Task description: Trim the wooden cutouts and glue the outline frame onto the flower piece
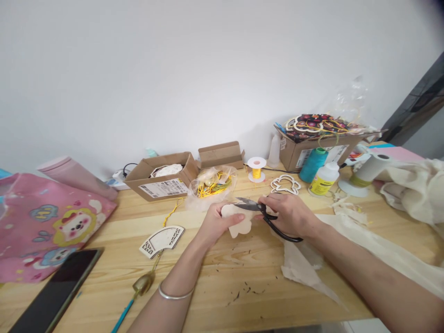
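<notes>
My left hand point(217, 222) pinches a cream fabric piece point(241, 226) with a wavy, rounded outline, thumb on top. My right hand point(289, 212) grips black-handled scissors point(263, 210), whose blades point left across the top edge of the fabric. How far apart the blades are is hard to tell. Beneath the right wrist lies a cut fabric scrap point(300, 266) with a pointed tail. A wooden fan-shaped ornament point(162, 240) with a yellow cord rests left of my left forearm. Behind my right hand lies a pale cut-out frame point(285, 184).
At the back stand a small carton point(164, 182), a bag of yellow cords point(213, 185), a yellow thread spool point(256, 170), a glue bottle point(324, 179), teal thread point(312, 165) and a fuller carton point(298, 155). A phone point(57, 289) and pink bag point(55, 226) lie left.
</notes>
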A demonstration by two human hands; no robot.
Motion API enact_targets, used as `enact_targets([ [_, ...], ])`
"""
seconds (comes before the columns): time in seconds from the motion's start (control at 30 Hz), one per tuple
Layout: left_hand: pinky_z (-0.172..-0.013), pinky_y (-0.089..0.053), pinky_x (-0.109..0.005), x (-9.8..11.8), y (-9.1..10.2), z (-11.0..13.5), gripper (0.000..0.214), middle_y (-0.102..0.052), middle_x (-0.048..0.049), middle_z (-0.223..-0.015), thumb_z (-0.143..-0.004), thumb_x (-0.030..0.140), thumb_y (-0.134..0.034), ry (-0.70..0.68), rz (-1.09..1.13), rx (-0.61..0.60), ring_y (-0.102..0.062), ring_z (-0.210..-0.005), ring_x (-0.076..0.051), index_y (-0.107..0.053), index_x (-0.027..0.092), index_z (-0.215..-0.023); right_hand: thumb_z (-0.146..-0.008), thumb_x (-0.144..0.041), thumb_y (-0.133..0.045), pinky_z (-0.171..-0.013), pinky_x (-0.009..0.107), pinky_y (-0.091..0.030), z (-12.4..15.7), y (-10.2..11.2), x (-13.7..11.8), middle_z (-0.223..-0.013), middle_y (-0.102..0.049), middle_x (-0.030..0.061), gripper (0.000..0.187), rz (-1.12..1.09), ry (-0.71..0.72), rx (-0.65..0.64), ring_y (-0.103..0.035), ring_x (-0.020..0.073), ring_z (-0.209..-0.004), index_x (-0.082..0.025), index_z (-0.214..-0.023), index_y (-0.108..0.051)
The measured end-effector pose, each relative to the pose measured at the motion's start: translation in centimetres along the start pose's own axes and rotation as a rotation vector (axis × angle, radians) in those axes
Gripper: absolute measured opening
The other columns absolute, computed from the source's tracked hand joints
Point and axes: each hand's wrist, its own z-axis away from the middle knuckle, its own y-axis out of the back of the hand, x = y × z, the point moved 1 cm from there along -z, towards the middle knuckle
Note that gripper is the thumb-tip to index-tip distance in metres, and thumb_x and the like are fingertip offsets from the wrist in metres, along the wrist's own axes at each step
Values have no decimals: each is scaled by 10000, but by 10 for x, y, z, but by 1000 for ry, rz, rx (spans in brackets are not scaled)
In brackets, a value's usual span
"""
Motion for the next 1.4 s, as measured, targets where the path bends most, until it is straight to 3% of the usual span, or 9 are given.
enact_targets([
  [0.57, -544, -447, -204, 4, 0, 2, 276, -666, -27, -709, -555, 229, -745, 29, -28, -45, -570, -592, -111, -669, 119, -796, -804, -382, -457, -512, 245, -280, 1, 1, 5, -674, -610, 40, 253, 30, 71, -32, -518, 134, -565, -165, -830, -585],
  [1.4, -487, -410, -192, 5, 7, 2, 238, -619, -9, -599, -541, 279, -742, 139, -210, -131, -540, -532, -101, -645, 104, -669, -794, -352, -443, -499, 253, -246, 0, 6, 8, -689, -640, 45, 232, 109, 82, -188, -527, 136, -562, -188, -794, -608],
])
